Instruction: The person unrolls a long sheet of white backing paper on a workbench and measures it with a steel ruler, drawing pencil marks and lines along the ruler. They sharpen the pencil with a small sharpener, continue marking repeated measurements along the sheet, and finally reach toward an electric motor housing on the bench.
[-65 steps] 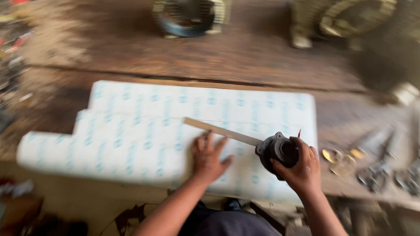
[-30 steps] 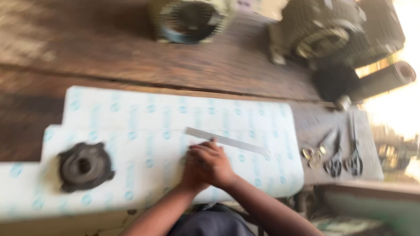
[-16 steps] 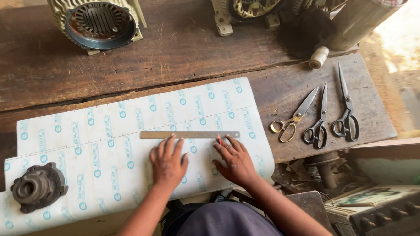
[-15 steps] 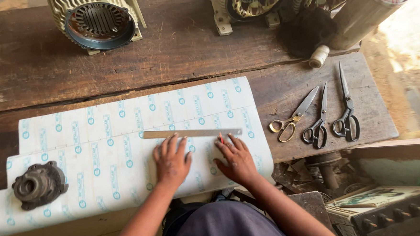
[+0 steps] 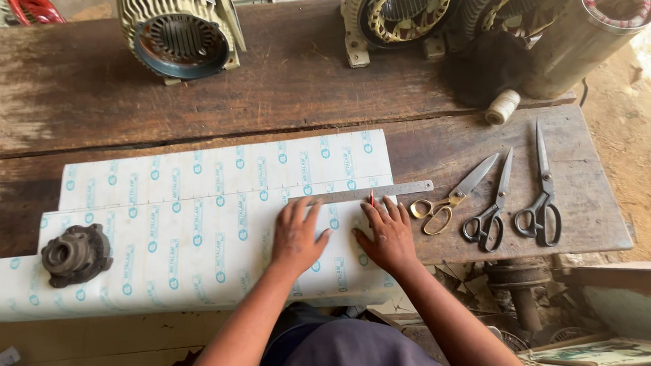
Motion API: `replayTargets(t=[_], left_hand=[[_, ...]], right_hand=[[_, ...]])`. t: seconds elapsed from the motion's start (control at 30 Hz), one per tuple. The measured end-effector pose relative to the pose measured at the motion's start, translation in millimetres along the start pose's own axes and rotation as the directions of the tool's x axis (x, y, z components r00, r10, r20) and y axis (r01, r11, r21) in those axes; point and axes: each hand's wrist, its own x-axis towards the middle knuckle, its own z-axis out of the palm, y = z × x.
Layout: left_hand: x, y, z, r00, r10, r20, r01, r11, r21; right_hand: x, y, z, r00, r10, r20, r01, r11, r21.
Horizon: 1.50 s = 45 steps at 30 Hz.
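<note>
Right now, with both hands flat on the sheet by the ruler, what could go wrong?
1. The steel ruler lies loose, its right end past the white printed sheet; a nudge from the right hand could likely skew it.
2. The sheet's near edge overhangs the wooden bench; only the left hand and a dark metal casting weigh it down, so it may slide.

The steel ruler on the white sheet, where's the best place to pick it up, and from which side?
Take the steel ruler by its right end, coming from the right: that end overhangs the white sheet onto bare bench, clear of both hands and probably easiest to lift.
</note>
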Motion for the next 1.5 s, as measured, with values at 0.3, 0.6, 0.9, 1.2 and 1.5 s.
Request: replayTargets(t=[0.3, 0.6, 0.9, 1.2, 1.5], left_hand=[[9, 6, 9, 0.997, -0.063, 0.054, 0.06, 0.996, 0.059], [17, -18, 10, 0.999, -0.045, 0.009, 0.045, 0.999, -0.028], [27, -32, 3, 0.999, -0.05, 0.01, 0.051, 0.995, -0.083], [31, -50, 10, 0.998, -0.041, 0.047, 0.045, 0.994, -0.098], [32, -58, 16, 0.999, -0.04, 0.037, 0.044, 0.99, -0.136]], right_hand=[[12, -14, 6, 0.999, -0.04, 0.031, 0.04, 0.999, 0.009], [30, -27, 19, 0.999, -0.043, 0.016, 0.043, 0.999, 0.018], [43, -35, 22, 0.997, -0.072, 0.029, 0.073, 0.997, -0.032], [53, -42, 31, 0.998, -0.057, 0.009, 0.057, 0.998, -0.04], [58, -42, 33, 0.997, -0.079, 0.022, 0.08, 0.995, -0.052]])
